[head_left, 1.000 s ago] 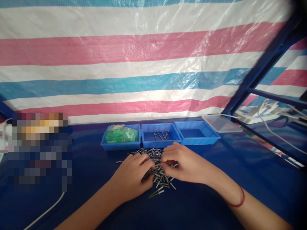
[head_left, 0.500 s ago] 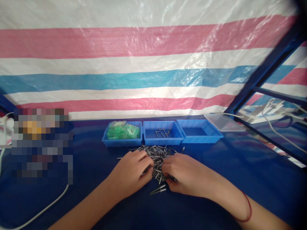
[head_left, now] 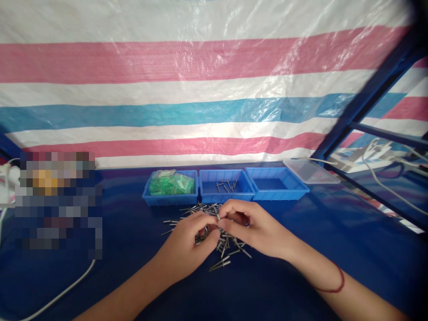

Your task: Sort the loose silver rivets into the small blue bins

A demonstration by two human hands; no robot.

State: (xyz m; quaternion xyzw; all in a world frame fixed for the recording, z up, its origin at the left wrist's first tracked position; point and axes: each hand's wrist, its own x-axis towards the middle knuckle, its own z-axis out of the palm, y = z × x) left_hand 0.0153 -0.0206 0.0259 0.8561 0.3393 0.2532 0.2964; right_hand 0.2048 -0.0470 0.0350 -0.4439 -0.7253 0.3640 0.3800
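A pile of small grey metal pins (head_left: 223,248) lies on the blue table in front of three blue trays. My left hand (head_left: 187,243) rests on the pile's left part, fingers curled round several pins. My right hand (head_left: 249,225) is raised just above the pile, its fingertips pinched on a pin where they meet the left hand's fingers. The left tray (head_left: 170,198) holds green packets, the middle tray (head_left: 224,195) holds a few pins, and the right tray (head_left: 279,191) looks bare inside.
A clear plastic lid (head_left: 309,172) lies right of the trays. A white cable (head_left: 60,292) runs across the table at the lower left. A blue metal frame (head_left: 361,100) and more cables stand at the right. A striped tarpaulin (head_left: 187,89) hangs behind.
My right hand has lifted off the pile and moved up toward the left hand with its fingers pinched. My left hand has gathered pins and shifted slightly forward.
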